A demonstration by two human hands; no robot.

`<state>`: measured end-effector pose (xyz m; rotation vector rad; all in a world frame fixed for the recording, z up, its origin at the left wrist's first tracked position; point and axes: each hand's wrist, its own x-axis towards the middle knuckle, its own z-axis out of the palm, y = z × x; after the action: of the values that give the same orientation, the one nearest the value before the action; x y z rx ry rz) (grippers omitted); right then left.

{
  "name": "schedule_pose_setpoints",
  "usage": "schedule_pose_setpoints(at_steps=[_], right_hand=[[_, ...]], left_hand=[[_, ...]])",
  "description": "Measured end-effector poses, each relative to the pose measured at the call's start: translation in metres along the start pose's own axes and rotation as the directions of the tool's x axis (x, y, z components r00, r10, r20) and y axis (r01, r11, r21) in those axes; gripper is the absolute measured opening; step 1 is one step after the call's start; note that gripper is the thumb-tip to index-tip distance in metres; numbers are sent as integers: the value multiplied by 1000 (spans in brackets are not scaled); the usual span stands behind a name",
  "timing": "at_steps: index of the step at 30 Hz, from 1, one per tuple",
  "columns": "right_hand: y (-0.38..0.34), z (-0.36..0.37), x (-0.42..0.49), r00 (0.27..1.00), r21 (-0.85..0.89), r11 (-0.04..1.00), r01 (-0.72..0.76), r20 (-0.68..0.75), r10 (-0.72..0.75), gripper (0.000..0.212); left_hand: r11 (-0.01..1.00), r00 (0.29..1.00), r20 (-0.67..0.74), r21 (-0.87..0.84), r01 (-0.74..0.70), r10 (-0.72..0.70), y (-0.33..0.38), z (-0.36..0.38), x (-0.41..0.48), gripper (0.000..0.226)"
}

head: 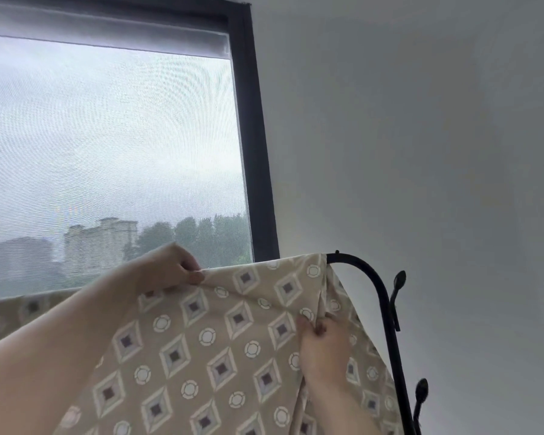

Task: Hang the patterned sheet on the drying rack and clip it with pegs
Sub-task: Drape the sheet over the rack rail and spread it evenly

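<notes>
My left hand [170, 267] pinches the top fold of the patterned sheet [201, 350], my right hand [322, 346] grips a bunch of it lower down; the sheet hangs over the black drying rack [387, 312], before the window [107, 146]

Single view, head-worn wide-angle camera. Tilted upward and forward, horizon canted. Window [113, 146] fills upper left of frame, dark frame edge slanting down toward centre. Plain wall [421, 136] fills right half. Very close to work: sheet [201, 356] and rack [387, 309] crowd bottom edge, lower centre to lower right. Left hand [170, 268] enters from lower left, right hand [324, 346] from bottom centre-right, both large in frame. No second view, so no overlap.
</notes>
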<state>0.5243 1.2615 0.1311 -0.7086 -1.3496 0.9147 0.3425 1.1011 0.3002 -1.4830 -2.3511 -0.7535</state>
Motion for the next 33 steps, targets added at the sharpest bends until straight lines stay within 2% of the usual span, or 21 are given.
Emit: schedule_pose_setpoints(at_steps=[3,5,6,7,9,10,12,15,19,21,23,25,27,29,31,32,33], right_hand=[[-6,-10,0,997,10,1000,-29,67,28,46],[-9,-18,-2,993,25,999,-33,115,30,37],[-10,-22,-3,990,41,998,-37,136,31,34],[-10,-25,-3,988,60,998,-33,150,24,32],[-14,-32,-3,984,83,996,-16,181,1,26],[-17,-35,-3,980,81,997,-9,198,-8,22],[-20,-38,-2,974,98,995,-1,223,-21,17],[-21,-41,4,969,96,995,-3,247,-20,16],[-22,-40,2,972,136,990,-44,233,12,16],[-19,-37,-5,968,118,991,-60,250,29,16],[-19,-35,-9,962,142,986,-86,269,46,18],[-23,-39,-9,963,148,985,-94,264,52,20],[-24,-45,-6,968,183,976,-118,241,72,18],[-17,-43,-5,964,249,954,-165,246,102,13],[-2,-31,-3,943,298,913,-278,264,201,14],[8,-27,-2,930,296,900,-320,278,239,13],[19,-24,1,918,293,891,-346,301,257,13]], left_hand=[[1000,991,-130,5,-23,23,4,0,6,28],[1000,991,-133,-6,-14,13,6,-2,7,30],[999,997,-76,-50,-2,-2,5,-5,6,29],[990,998,42,-137,43,-37,4,-7,4,32],[918,922,368,-314,241,-116,-1,-11,-4,63],[893,878,463,-333,302,-124,-4,-11,-7,76],[894,860,502,-340,293,-91,-10,-13,-5,83],[947,932,342,-242,209,-118,-10,-17,-7,73],[993,984,135,16,117,-118,-14,-10,-6,60],[975,992,10,189,119,-123,-11,0,-4,59],[899,990,-81,415,138,-115,-5,5,-4,54],[857,989,-48,495,147,-142,0,2,-1,49],[917,971,108,367,159,-212,0,-3,0,42],[965,957,205,204,165,-207,-5,-4,-4,41],[979,959,214,-53,199,-184,-16,-1,-4,39],[970,962,209,-126,207,-178,-21,1,-2,35],[977,967,191,-102,187,-166,-25,2,1,30]])
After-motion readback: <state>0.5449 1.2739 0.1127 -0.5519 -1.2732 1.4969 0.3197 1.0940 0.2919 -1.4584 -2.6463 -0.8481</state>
